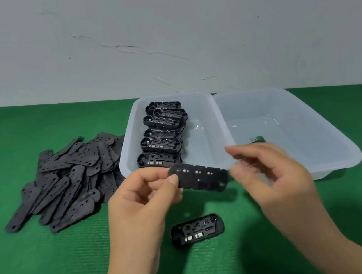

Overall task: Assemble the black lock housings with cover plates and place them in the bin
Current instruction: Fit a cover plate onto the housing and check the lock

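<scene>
Counter: a green ribbed mat (53, 263) covers the counter below a cracked white wall; any part that slips would likely fall flat on it and need picking up again.
Right bin: a translucent white plastic tub (335, 159) stands at the right, almost bare, a small green-and-black item just visible inside; finished units could be dropped into the wrong tub, since the two stand touching.
Left bin: a matching translucent tub (127, 150) holds a stacked row of black open lock housings (163, 135); a careless reach could topple the row.
Plate pile: a loose heap of flat black oblong cover plates (68, 178) lies left of the tubs, just beside the left one, and could slide if nudged.
Left hand: the left hand (142, 199) pinches one end of a black perforated cover plate (199, 177) between thumb and fingers, held above the mat; a one-ended pinch could let it twist.
Right hand: the right hand (273, 169) hovers blurred, fingers loosely curled at the plate's other end, seemingly holding nothing.
Waiting housing: one black open lock housing (197, 229) rests on the mat beneath the hands; a plate set on reversed would probably not seat.
</scene>
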